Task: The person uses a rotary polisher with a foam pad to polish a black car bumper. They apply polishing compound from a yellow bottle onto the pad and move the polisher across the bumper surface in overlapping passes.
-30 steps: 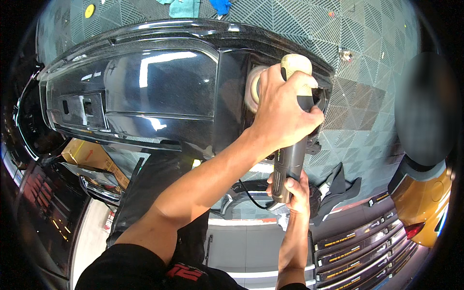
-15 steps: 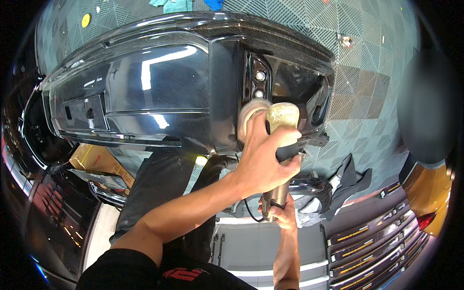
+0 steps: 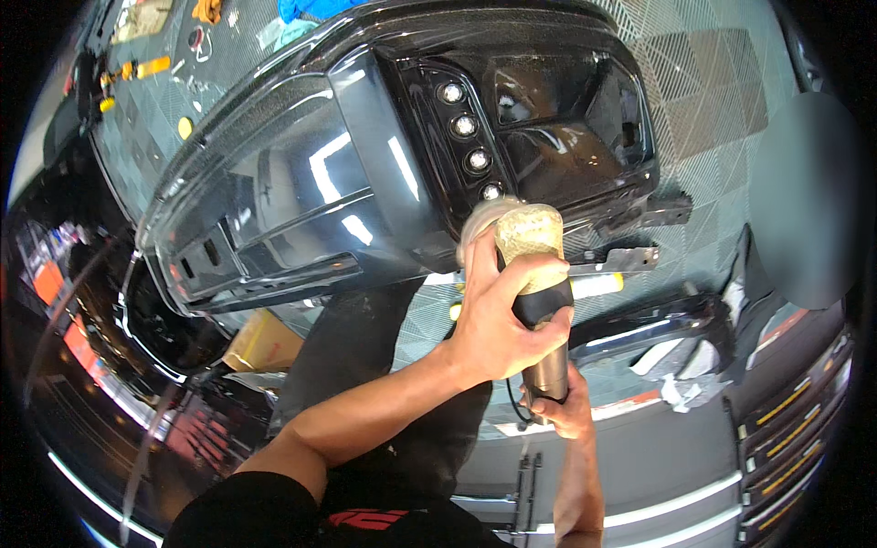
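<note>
A glossy black car bumper [image 3: 379,169] fills the upper middle of the head view, with several round lamps [image 3: 478,161] in a row on its right part. My left hand [image 3: 493,329] is closed around the gold-topped head of a power polisher [image 3: 548,361]. Its round pad [image 3: 473,233], blurred, is at the bumper's near edge, just below the lowest lamp; whether it touches is hard to see. My right hand [image 3: 571,413] wraps the rear end of the polisher's bronze body, where a black cord [image 3: 513,402] hangs.
A dark car stands at the left, near a cardboard box [image 3: 265,342]. Another black trim part [image 3: 639,331] and grey cloths [image 3: 681,365] lie at the right. Blue cloth [image 3: 315,9] and tools lie on the tiled floor beyond the bumper. Metal brackets [image 3: 630,259] jut from the bumper's near right.
The view has turned, so the bumper now slants upward to the right and more lamps show. Both hands still hold the polisher, which stays near the bumper's near edge.
</note>
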`<state>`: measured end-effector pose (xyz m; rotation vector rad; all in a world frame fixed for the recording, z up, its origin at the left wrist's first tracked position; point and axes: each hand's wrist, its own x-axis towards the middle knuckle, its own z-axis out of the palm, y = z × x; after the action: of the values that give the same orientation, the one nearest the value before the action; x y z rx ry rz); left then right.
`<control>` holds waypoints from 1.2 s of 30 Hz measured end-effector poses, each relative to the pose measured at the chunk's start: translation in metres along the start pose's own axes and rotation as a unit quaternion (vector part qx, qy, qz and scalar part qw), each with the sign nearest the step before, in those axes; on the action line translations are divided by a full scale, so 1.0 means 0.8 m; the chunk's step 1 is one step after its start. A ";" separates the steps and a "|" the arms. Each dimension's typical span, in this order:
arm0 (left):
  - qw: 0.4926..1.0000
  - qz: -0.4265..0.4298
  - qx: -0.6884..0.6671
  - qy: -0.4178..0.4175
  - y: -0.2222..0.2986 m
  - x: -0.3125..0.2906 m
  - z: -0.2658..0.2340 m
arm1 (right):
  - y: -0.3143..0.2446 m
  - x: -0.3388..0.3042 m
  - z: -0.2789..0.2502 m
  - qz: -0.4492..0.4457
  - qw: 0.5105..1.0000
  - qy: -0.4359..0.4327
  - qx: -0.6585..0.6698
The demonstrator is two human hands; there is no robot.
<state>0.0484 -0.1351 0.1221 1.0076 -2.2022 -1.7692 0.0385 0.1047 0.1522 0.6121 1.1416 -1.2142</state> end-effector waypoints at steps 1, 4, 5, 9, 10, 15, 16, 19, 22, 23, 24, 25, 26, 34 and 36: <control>1.000 0.004 0.000 -0.009 -0.003 -0.003 0.002 | 0.009 0.000 -0.002 -0.008 1.000 -0.001 0.001; 0.998 0.045 0.042 -0.025 -0.003 -0.005 0.001 | 0.024 0.005 -0.003 0.000 0.999 -0.019 0.049; 0.997 0.054 0.054 -0.031 -0.005 -0.002 -0.002 | 0.030 0.009 -0.003 -0.010 0.999 -0.021 0.048; 0.994 0.066 0.082 -0.039 -0.006 -0.010 0.000 | 0.052 0.022 0.007 -0.050 0.995 -0.044 0.071; 0.993 0.075 0.082 -0.038 -0.007 -0.013 0.001 | 0.061 0.021 0.001 -0.030 0.995 -0.061 0.078; 0.995 0.069 0.041 -0.066 -0.014 -0.045 0.010 | 0.100 0.013 -0.013 -0.046 0.996 -0.047 0.063; 0.995 0.060 0.030 -0.068 -0.015 -0.052 0.012 | 0.108 0.013 -0.017 -0.045 0.996 -0.041 0.059; 0.995 0.050 0.020 -0.080 -0.016 -0.059 0.016 | 0.123 0.014 -0.027 -0.040 0.997 -0.037 0.053; 0.995 0.056 0.029 -0.075 -0.014 -0.057 0.014 | 0.123 0.016 -0.025 -0.049 0.997 -0.037 0.051; 0.995 0.061 0.030 -0.071 -0.014 -0.054 0.012 | 0.120 0.017 -0.021 -0.054 0.997 -0.037 0.050; 0.995 0.061 0.032 -0.067 -0.014 -0.049 0.010 | 0.115 0.020 -0.016 -0.059 0.996 -0.034 0.051; 0.996 0.062 0.034 -0.062 -0.014 -0.043 0.008 | 0.108 0.024 -0.009 -0.064 0.996 -0.031 0.052; 0.996 0.062 0.036 -0.057 -0.014 -0.036 0.007 | 0.100 0.027 -0.004 -0.068 0.996 -0.028 0.052; 0.994 0.094 0.046 -0.014 -0.005 0.016 0.002 | 0.028 0.029 0.027 -0.046 0.993 -0.029 0.109; 0.996 0.086 0.034 -0.007 -0.005 0.025 -0.001 | 0.015 0.032 0.029 -0.042 0.994 -0.036 0.097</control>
<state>0.0351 -0.1477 0.1129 0.7922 -2.2963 -1.6421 0.0561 0.0780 0.1347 0.6657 1.0058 -1.4198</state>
